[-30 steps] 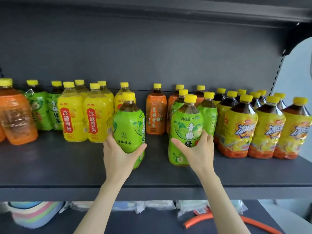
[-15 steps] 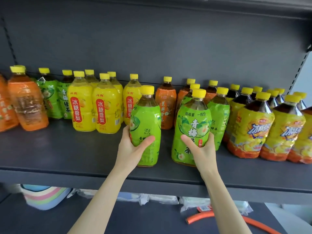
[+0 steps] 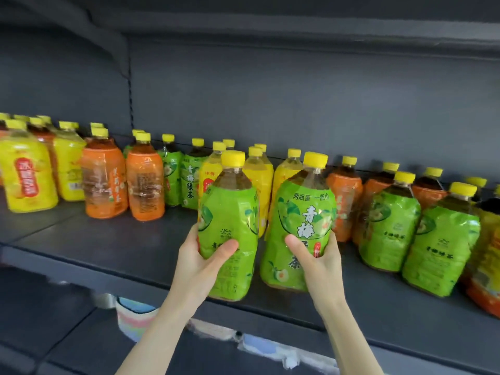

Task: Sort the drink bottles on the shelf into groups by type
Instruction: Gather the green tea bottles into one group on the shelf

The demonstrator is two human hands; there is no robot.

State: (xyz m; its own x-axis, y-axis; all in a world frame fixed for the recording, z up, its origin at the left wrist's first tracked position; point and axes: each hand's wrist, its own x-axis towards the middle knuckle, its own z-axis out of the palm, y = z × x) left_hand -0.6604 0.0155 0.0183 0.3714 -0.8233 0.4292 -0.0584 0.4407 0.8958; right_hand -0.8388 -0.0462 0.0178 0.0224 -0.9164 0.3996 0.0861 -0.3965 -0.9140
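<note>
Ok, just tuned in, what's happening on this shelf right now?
A person is sorting drinks. The left hand grips one green bottle and the right hand a second green bottle, both near the front edge of the shelf. Two more green bottles stand just to the right; orange bottles and yellow bottles sit further left.

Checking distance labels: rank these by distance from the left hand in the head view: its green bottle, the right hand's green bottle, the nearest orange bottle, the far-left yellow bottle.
1. Green bottle, gripped by the left hand.
2. Second green bottle, just to the right, held by the right hand.
3. Orange bottle, to the left and farther back.
4. Yellow bottle, far left.
</note>
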